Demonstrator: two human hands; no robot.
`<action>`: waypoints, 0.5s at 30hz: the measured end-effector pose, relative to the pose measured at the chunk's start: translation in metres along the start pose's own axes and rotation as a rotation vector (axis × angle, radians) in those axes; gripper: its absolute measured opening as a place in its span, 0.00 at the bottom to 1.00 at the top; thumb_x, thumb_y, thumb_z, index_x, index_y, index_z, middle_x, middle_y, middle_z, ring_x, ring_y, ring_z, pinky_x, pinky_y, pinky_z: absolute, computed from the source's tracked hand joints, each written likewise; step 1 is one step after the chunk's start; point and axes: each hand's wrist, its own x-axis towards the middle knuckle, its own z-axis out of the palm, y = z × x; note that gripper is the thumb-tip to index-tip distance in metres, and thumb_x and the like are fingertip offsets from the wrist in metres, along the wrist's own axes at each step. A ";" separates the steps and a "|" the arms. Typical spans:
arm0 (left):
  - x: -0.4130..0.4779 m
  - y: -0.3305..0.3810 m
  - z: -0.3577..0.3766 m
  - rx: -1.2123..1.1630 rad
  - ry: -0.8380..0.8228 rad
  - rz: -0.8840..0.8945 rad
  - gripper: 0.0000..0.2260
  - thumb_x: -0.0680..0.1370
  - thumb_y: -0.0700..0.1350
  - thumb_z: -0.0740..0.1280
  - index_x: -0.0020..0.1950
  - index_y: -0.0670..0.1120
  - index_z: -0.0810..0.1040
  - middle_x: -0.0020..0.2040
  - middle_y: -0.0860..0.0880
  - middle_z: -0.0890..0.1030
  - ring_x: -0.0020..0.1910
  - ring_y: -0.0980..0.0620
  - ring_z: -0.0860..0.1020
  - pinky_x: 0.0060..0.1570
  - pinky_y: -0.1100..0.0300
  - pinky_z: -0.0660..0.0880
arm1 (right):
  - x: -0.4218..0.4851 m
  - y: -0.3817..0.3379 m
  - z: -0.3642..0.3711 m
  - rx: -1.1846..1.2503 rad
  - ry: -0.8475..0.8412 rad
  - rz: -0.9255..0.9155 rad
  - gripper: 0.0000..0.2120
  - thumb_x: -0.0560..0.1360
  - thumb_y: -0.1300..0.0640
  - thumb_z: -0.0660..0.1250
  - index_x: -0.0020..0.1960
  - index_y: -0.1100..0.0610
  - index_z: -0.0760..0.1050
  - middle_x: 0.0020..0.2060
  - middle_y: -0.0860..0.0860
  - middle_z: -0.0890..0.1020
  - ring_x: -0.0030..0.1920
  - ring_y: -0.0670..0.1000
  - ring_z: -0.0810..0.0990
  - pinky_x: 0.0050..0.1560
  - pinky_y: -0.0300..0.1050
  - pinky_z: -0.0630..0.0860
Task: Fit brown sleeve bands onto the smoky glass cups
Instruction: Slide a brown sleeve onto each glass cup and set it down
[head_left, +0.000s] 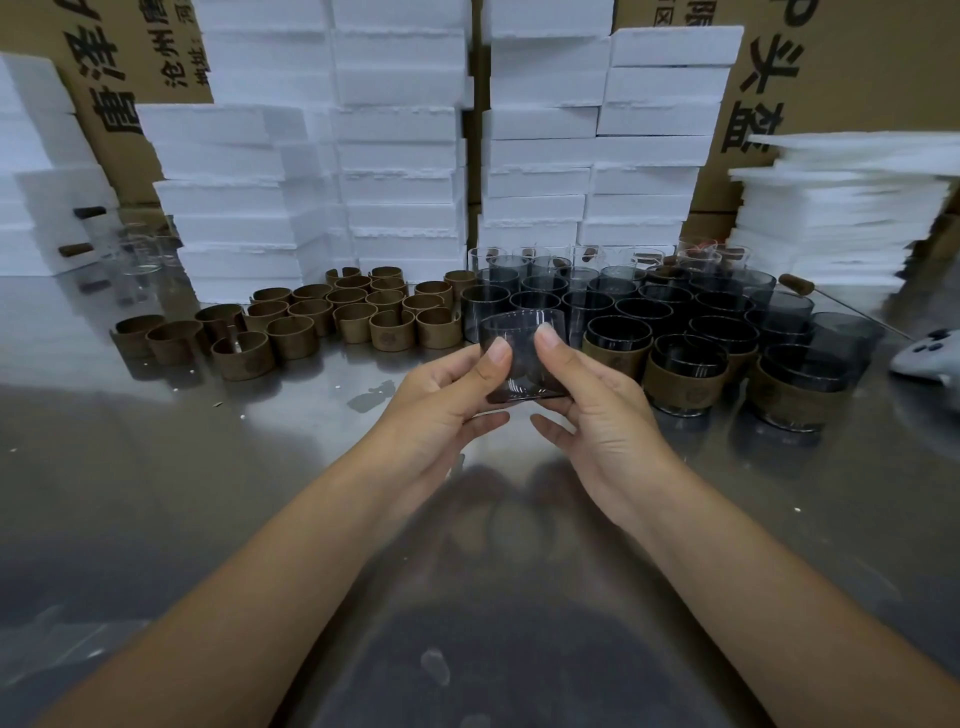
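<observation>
You've got one smoky glass cup (522, 358) held up off the steel table (208, 441), dead centre and a bit tilted, with no band on it. Your left hand (441, 400) has its thumb pressed on the near wall of the glass, fingers curled around the left side and under the base. Your right hand (597, 405) mirrors that on the right side, thumb up near the rim. So both hands are closed round the same cup.

The loose brown sleeve bands (311, 322) stand on the table in a bunch to the far left of your hands, most of them upright. The bare smoky cups (597, 296) are packed in rows just behind and right of the held one, and the cups already wearing bands (680, 379) are on the near right of that group.

Stacks of white foam boxes (400, 156) line the far edge, with cardboard cartons (857, 78) behind them. A pile of foam sheets (841, 218) sits far right, and there's a pale controller-looking thing (924, 358) at the right edge.
</observation>
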 end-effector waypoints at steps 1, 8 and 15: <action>0.000 0.000 -0.001 -0.011 -0.009 -0.003 0.25 0.66 0.60 0.68 0.57 0.48 0.81 0.53 0.48 0.84 0.53 0.53 0.81 0.56 0.57 0.73 | 0.001 0.000 -0.001 0.015 -0.002 0.007 0.19 0.55 0.36 0.72 0.40 0.45 0.85 0.41 0.45 0.86 0.39 0.39 0.82 0.49 0.42 0.71; 0.002 0.000 -0.003 -0.071 -0.012 0.005 0.24 0.66 0.58 0.68 0.58 0.48 0.80 0.54 0.47 0.84 0.53 0.52 0.82 0.57 0.59 0.74 | 0.006 0.001 -0.004 0.125 0.023 0.058 0.16 0.58 0.38 0.72 0.41 0.45 0.85 0.44 0.46 0.86 0.40 0.40 0.82 0.48 0.42 0.74; 0.005 -0.003 -0.005 -0.022 -0.005 -0.017 0.19 0.69 0.57 0.66 0.56 0.51 0.81 0.54 0.51 0.84 0.55 0.57 0.80 0.61 0.57 0.69 | 0.005 0.003 -0.002 0.100 0.041 0.040 0.31 0.59 0.40 0.71 0.60 0.48 0.78 0.54 0.48 0.84 0.56 0.46 0.81 0.57 0.48 0.76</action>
